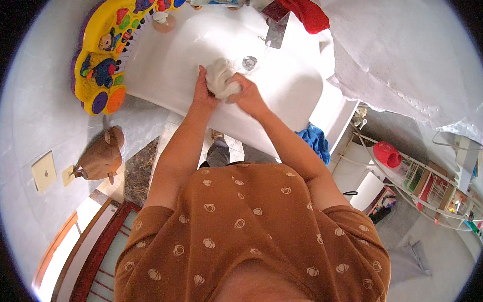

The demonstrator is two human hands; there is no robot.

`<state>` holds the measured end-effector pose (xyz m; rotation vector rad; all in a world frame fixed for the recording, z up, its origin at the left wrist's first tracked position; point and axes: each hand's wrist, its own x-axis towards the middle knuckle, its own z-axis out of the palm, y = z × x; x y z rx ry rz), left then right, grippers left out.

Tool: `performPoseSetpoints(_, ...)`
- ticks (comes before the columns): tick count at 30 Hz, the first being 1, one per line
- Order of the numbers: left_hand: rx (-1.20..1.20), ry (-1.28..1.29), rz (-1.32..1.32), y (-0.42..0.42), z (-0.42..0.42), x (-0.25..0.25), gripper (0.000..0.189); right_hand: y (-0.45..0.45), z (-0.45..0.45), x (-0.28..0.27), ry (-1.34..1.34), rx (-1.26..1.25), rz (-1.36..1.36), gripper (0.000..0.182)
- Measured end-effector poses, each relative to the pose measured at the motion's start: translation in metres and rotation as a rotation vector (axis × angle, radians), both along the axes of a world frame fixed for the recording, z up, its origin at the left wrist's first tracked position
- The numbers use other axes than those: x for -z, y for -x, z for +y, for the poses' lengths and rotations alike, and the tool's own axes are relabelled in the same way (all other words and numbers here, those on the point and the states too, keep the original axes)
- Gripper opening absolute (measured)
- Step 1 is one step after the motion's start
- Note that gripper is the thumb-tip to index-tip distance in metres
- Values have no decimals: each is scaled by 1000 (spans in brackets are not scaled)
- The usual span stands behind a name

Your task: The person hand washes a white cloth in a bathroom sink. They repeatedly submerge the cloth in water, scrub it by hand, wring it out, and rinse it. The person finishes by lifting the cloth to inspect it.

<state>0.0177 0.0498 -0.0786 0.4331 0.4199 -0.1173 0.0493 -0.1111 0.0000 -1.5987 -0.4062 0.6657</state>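
A bunched white cloth (220,78), blurred at its edges, is held between my hands over the white sink basin (163,74). My left hand (204,89) grips its left side, thumb pointing up. The fingers of my right hand (246,94) curl around a fold on its right side. Just beyond the cloth lies the round metal drain (249,63). A square metal faucet (277,30) reaches over the basin from the back. The cloth hides part of my left fingers.
A yellow toy keyboard (100,56) lines the left rim near a pump bottle (164,22). Red cloth (312,14) hangs behind the faucet. A blue cloth (315,142) drapes over the front right edge. To the right stands a white wire rack (418,188) holding a red plastic container (387,154).
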Motion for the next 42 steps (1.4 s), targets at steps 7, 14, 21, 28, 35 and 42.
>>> performPoseSetpoints(7, 155, 46, -311, -21, -44, -51, 55, 17, 17, -58, 376, 33, -670, 50)
performPoseSetpoints(14, -134, -364, 253, -27, -48, -51, 63, -32, -8, -8, 102, 473, -198, 25)
performPoseSetpoints(21, 33, -589, 114, -15, -27, -108, 64, -36, -79, -14, -107, 213, 494, 84)
performPoseSetpoints(28, -88, -769, 258, -16, -22, -103, 23, -21, -72, 11, 99, 487, 200, 45)
performPoseSetpoints(35, -365, -624, 177, -10, 50, -148, 21, -34, -141, -30, -304, 746, 54, 13)
performPoseSetpoints(42, 230, -919, 373, 20, 74, -66, 49, -31, -160, 45, 781, 365, -171, 44)
